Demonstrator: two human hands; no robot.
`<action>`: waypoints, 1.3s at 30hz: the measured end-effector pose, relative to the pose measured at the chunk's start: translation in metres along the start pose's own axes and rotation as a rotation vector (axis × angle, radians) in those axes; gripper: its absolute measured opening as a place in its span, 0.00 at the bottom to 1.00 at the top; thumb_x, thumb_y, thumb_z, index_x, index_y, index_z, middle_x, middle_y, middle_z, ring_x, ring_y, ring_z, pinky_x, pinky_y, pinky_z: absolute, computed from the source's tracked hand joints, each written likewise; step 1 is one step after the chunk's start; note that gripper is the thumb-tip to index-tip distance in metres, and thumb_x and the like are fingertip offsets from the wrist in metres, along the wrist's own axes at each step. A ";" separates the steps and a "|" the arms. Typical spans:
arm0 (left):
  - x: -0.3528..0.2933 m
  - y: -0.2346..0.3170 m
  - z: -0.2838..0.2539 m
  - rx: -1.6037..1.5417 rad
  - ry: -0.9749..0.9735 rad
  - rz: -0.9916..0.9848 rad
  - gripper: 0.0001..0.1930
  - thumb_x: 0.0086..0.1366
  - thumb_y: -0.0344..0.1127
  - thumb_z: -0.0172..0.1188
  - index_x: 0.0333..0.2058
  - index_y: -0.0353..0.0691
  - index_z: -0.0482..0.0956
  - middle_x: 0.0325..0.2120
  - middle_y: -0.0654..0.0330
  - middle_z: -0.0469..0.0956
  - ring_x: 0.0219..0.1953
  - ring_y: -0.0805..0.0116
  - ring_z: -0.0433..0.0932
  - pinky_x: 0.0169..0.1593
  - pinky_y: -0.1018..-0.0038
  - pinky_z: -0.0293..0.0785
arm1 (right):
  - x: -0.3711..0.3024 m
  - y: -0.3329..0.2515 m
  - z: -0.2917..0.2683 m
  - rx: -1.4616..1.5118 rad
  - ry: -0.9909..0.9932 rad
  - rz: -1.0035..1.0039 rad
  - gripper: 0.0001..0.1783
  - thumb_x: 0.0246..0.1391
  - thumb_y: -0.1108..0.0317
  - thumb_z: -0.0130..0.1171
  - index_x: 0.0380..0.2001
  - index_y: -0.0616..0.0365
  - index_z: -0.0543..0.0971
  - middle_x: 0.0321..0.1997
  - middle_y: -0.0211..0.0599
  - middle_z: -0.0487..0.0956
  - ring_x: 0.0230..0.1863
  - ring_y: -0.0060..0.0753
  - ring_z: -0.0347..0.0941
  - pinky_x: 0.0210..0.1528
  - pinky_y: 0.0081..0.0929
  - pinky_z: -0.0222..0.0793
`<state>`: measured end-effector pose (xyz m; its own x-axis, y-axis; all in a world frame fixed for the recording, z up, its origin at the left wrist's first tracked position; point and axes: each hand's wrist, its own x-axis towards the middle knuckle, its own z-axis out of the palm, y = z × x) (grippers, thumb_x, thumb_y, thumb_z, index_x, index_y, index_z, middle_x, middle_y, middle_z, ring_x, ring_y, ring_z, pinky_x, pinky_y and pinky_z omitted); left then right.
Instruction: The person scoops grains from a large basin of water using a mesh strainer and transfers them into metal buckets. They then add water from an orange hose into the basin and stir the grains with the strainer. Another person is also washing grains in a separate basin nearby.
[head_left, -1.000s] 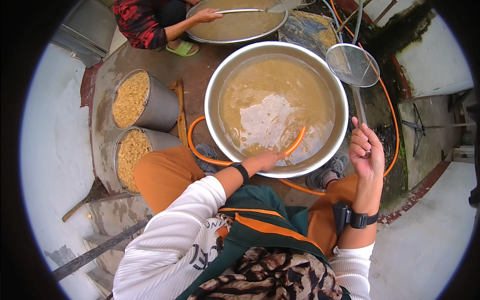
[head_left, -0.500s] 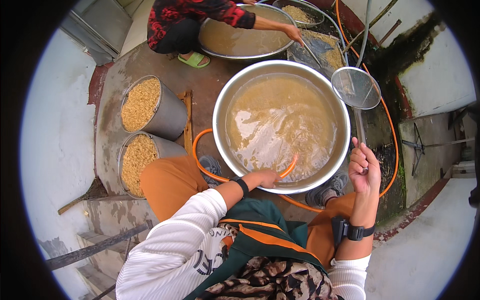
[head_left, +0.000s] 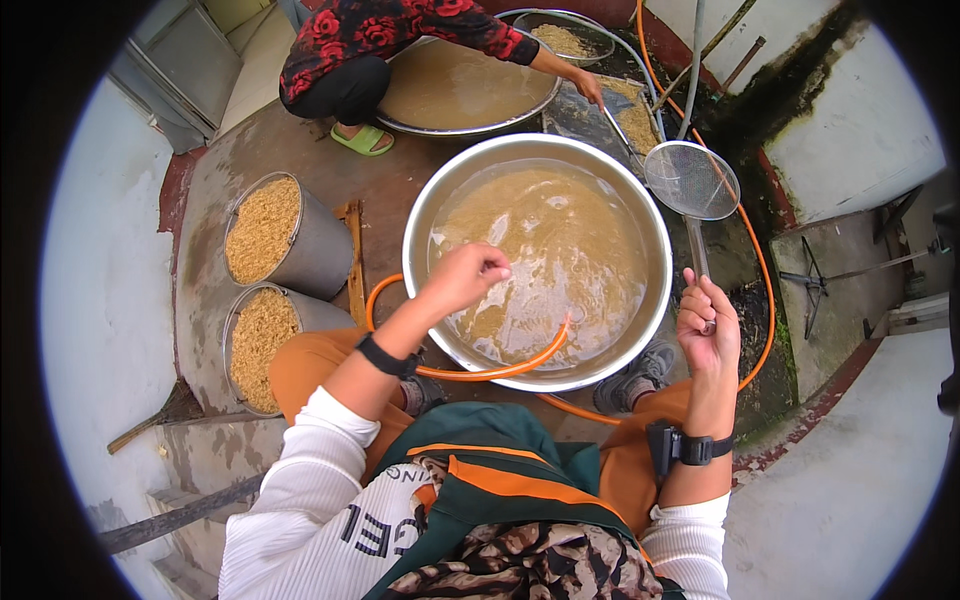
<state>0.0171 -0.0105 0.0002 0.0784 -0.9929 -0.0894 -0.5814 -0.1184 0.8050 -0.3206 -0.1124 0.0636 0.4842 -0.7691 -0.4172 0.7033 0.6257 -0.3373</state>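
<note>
A large round metal basin (head_left: 661, 300) stands in front of me, full of cloudy tan water (head_left: 560, 230). My left hand (head_left: 467, 277) is over its left part, fingers curled together; what they hold, if anything, is hidden. An orange hose (head_left: 490, 374) crosses the near rim, its end pouring into the water. My right hand (head_left: 708, 318) grips the metal handle of a round mesh strainer (head_left: 692, 180), held up beyond the basin's right rim.
Two metal buckets (head_left: 325, 255) of golden grain-like flakes stand at the left. Beyond the basin a person (head_left: 400, 40) crouches by a second wide basin (head_left: 440, 130), holding a long-handled tool. Wet grain lies on a dark sheet (head_left: 580, 118). A broom (head_left: 180, 402) leans at the left wall.
My left hand has let go of the orange hose and risen up and left over the water. The hose stays hanging over the rim. My right hand still holds the strainer.
</note>
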 end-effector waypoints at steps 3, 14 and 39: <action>-0.011 0.020 -0.040 0.026 0.062 0.062 0.07 0.59 0.31 0.59 0.35 0.34 0.80 0.28 0.57 0.79 0.30 0.71 0.77 0.37 0.76 0.73 | 0.000 -0.005 -0.002 0.010 0.024 -0.054 0.08 0.59 0.74 0.48 0.40 0.68 0.69 0.20 0.24 0.63 0.16 0.12 0.57 0.15 0.13 0.54; -0.019 0.025 -0.088 -0.181 0.132 0.038 0.07 0.61 0.31 0.57 0.36 0.34 0.80 0.27 0.64 0.78 0.29 0.80 0.73 0.36 0.79 0.70 | 0.007 -0.013 -0.012 0.072 0.076 -0.118 0.05 0.59 0.75 0.48 0.36 0.67 0.68 0.18 0.22 0.62 0.16 0.13 0.58 0.16 0.14 0.54; -0.019 0.001 -0.097 -0.220 0.179 -0.009 0.07 0.60 0.30 0.58 0.36 0.35 0.79 0.29 0.63 0.79 0.30 0.78 0.74 0.37 0.79 0.70 | 0.022 0.004 -0.009 0.034 0.097 -0.048 0.06 0.58 0.73 0.50 0.37 0.66 0.69 0.18 0.23 0.63 0.16 0.14 0.58 0.16 0.14 0.55</action>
<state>0.0935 0.0089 0.0594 0.2355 -0.9718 -0.0077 -0.3922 -0.1023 0.9142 -0.3121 -0.1258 0.0451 0.3976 -0.7809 -0.4817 0.7429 0.5821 -0.3305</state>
